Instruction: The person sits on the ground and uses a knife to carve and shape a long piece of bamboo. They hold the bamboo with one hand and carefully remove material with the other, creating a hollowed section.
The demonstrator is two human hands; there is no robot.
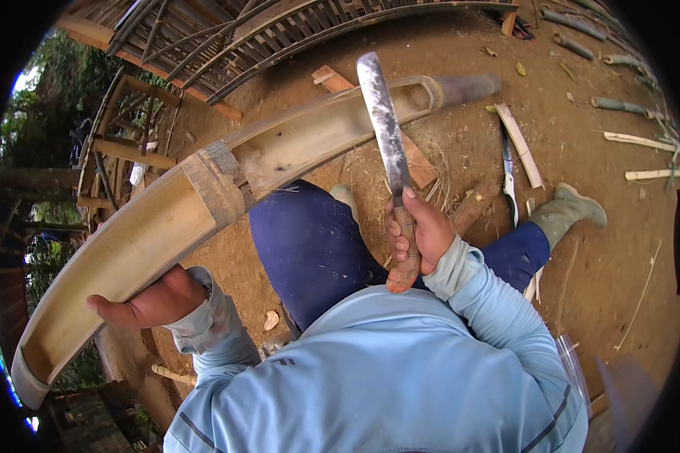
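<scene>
A long, thick bamboo pole (140,230) with its upper side cut away lies slantwise before me, from the lower left to the far middle. Its pale hollow inside shows, with a node band partway along. My left hand (153,302) grips its near wall, thumb over the edge and fingers hidden underneath. In my right hand (425,230) is a machete (385,121), held by its worn wooden handle with the fingers wrapped round. The broad, stained blade points up and away, in front of the pole's far half in this view.
A knife (509,185) and a split bamboo strip (520,145) lie on the dirt floor right of my knee. Wood pieces (419,160) lie beyond my legs. Several bamboo poles (574,47) are at the far right. A slatted bamboo structure (279,45) stands at the back.
</scene>
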